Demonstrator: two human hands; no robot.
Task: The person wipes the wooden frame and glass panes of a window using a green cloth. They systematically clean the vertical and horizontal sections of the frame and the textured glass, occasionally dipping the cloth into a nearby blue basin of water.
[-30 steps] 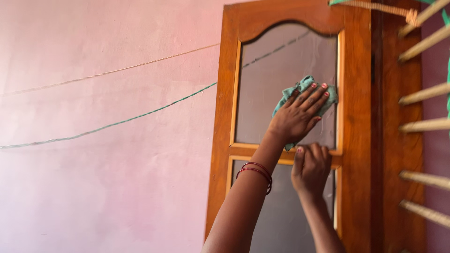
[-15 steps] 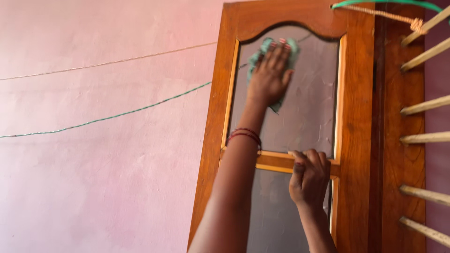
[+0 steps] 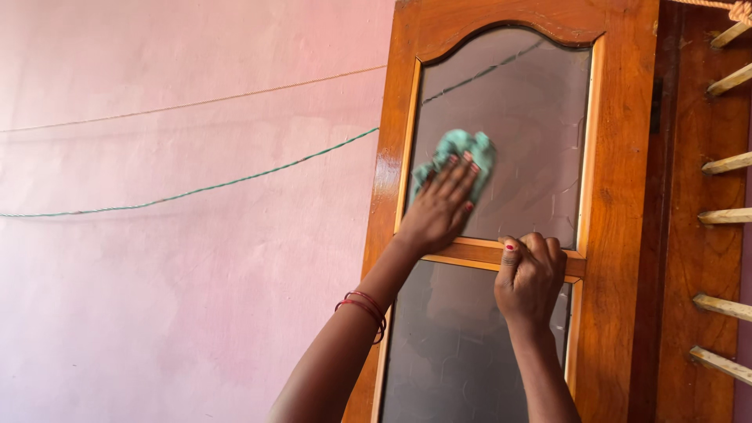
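Green cloth [image 3: 462, 153], bunched, sits mid-frame on the lower left of the upper pane [image 3: 517, 125], pressed flat under the left hand [image 3: 437, 210]. Fingers [image 3: 458, 178] are spread over it, palm pushing it onto the glass (no pinch, just pressure). Right hand [image 3: 530, 278] is curled shut around the crossbar [image 3: 501, 257] between the upper and lower panes, right of centre.

Cloth looks soft and light, limp, likely to slide easily on smooth glass; best held by palming the wad so the loose top edge doesn't flop. Glass is frosted and thin-looking, so probably fragile: press moderately, not at one point. Wooden shutter [image 3: 619, 196] is glossy, stiff and probably hinged, so bracing at the crossbar seems the sensible hold.

Pink wall [image 3: 180, 298] fills the left of frame, a green cord [image 3: 196, 189] strung across it.
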